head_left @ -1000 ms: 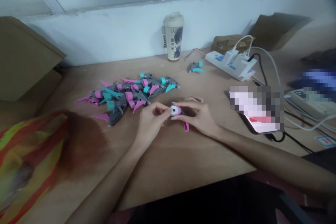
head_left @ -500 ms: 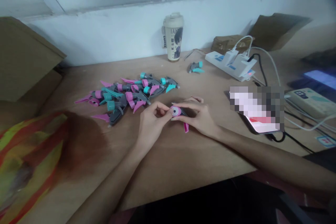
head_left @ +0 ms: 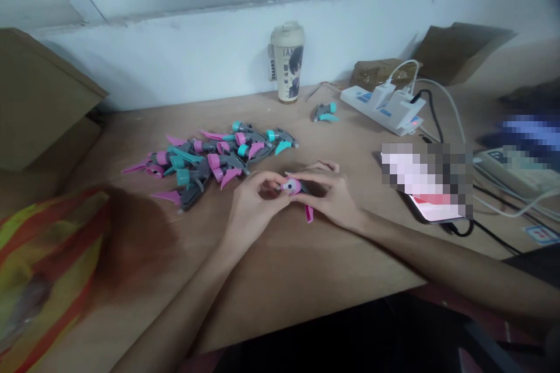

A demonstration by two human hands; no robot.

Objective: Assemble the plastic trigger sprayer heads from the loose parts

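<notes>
Between both hands is a trigger spray head point(head_left: 309, 213) with a pink trigger pointing down. Its pink collar point(head_left: 291, 187) faces me and shows a pale disc with a dark hole in the centre. My right hand point(head_left: 333, 195) wraps the grey body, hiding most of it, with thumb and index finger at the collar. From the left, my left hand point(head_left: 256, 201) pinches the collar's rim between thumb and fingertips. To the left lies a pile of spray heads point(head_left: 219, 154), grey with pink or teal collars and triggers.
A single teal spray head point(head_left: 324, 112) lies near the tumbler point(head_left: 288, 64). On the right are a power strip point(head_left: 385, 109), cables and a phone point(head_left: 431, 192). A cardboard box point(head_left: 39, 99) and a red-yellow bag point(head_left: 52, 268) stand at left.
My left fingertips have shifted on the collar, the thumb moving right along its lower edge. My right hand keeps its hold on the spray head. The view has drifted slightly.
</notes>
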